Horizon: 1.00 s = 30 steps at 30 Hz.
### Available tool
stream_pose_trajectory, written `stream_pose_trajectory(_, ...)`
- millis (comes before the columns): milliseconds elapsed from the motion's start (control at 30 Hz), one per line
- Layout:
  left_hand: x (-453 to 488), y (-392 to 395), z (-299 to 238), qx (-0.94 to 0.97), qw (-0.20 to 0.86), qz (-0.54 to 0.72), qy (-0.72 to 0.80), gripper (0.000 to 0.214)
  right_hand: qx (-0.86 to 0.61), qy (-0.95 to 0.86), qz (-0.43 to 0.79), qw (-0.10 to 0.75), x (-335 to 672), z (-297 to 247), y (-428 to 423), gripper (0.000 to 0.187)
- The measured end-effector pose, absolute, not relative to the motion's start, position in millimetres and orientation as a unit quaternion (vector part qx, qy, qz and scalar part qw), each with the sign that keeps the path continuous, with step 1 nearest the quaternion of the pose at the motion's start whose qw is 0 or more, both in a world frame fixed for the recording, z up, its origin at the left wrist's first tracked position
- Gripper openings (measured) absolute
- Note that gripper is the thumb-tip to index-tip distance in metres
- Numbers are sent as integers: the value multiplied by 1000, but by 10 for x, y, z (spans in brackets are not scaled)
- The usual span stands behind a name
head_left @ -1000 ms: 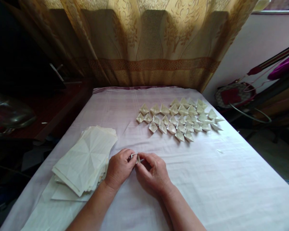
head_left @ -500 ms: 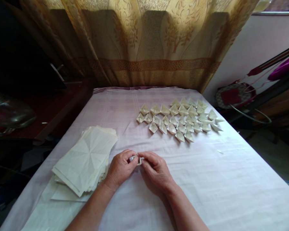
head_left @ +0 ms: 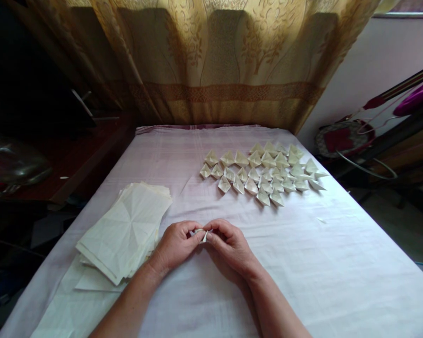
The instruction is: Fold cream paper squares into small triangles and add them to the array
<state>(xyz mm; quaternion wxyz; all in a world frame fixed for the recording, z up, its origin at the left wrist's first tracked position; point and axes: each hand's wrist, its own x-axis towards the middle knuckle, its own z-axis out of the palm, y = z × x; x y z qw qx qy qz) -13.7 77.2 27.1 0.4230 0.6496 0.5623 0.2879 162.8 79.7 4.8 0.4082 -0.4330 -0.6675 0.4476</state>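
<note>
The person's left hand (head_left: 177, 240) and right hand (head_left: 230, 241) each have a grip clamped on a small folded paper (head_left: 205, 238), held between them over the white cloth (head_left: 313, 267) (much of the paper is hidden). An uneven pinch could skew its folds; pulling opposite ways could tear it.

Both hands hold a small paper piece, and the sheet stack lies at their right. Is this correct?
Wrong side: the head view shows the sheet stack to the left of the left hand and right hand, which hold the small paper piece.
</note>
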Motion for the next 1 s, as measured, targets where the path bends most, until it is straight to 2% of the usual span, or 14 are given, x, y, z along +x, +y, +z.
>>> stream_pose_trajectory(233, -178, 774, 274, 579, 542, 293, 533, 38, -468, -593, 491, 435, 1603, 33, 805, 13)
stream_pose_trajectory(433, -141, 767, 269, 585, 484, 295, 579, 32, -461, -544, 521, 468, 1591, -9, 804, 20)
stream_pose_trajectory(700, -148, 773, 294, 617, 431, 303, 584, 28, -469, -614, 479, 416, 1628, 16, 804, 19)
stream_pose_trajectory(1000, -101, 777, 254, 500, 551, 359, 563, 40, -461, -599, 476, 449, 1639, -5, 810, 18)
